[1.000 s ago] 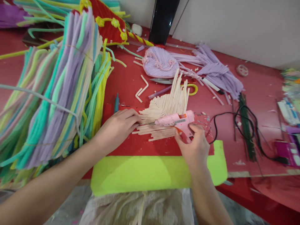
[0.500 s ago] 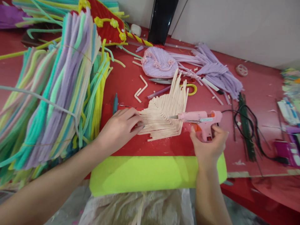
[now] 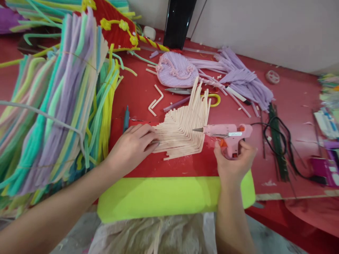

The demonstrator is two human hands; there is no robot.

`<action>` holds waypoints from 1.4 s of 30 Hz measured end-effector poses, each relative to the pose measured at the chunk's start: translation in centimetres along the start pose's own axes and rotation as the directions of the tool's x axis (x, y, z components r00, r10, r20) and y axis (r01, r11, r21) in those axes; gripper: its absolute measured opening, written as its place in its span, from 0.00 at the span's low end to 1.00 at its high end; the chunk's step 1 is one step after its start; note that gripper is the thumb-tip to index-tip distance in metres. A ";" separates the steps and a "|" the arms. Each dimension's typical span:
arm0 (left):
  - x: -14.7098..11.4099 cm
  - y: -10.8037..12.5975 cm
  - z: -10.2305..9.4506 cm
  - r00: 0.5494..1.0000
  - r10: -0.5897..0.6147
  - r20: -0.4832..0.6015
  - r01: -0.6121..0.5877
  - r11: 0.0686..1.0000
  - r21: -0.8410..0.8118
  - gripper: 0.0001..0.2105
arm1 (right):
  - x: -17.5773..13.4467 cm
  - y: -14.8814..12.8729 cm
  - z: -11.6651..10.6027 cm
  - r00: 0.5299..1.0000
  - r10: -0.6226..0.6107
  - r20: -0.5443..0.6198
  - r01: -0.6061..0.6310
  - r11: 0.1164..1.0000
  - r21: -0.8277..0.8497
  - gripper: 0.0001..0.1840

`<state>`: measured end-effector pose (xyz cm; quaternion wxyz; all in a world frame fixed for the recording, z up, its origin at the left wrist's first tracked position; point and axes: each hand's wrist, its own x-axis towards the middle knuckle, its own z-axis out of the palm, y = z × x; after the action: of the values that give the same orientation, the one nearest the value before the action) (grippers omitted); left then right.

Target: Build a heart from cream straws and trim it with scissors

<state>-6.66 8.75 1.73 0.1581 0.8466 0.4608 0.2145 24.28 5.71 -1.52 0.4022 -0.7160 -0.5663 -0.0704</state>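
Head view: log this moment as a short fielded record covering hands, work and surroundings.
Work: cream strips in a V-like pattern on a red surface
Left hand: at the strips' left ends, exact grip hidden
Right hand: holding the pink glue gun, nozzle pointing left over the strips
Beyond the work: scissors, lilac oval piece
Left side: bundled multicoloured stems
Right side: black cord, dark green stems
Near edge: lime-green sheet
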 end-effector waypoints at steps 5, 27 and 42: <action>-0.1 -0.2 -0.1 1.000 -0.015 0.026 0.015 1.000 -0.013 0.08 | -0.1 0.6 0.4 0.993 0.115 -0.007 -0.114 0.992 0.048 0.30; 1.9 5.4 -0.2 1.000 0.004 0.019 -0.009 0.967 0.255 0.17 | 7.1 -1.0 0.6 0.998 -0.017 0.061 0.011 0.994 0.106 0.26; 3.6 4.9 -1.8 0.980 -0.196 0.041 0.180 0.953 0.243 0.14 | 7.5 0.5 0.5 0.975 0.218 0.047 -0.223 0.949 0.224 0.23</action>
<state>-2.35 9.29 6.38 0.0898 0.8181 0.5564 0.1144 27.18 11.64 2.06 0.4809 -0.7245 -0.4915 0.0479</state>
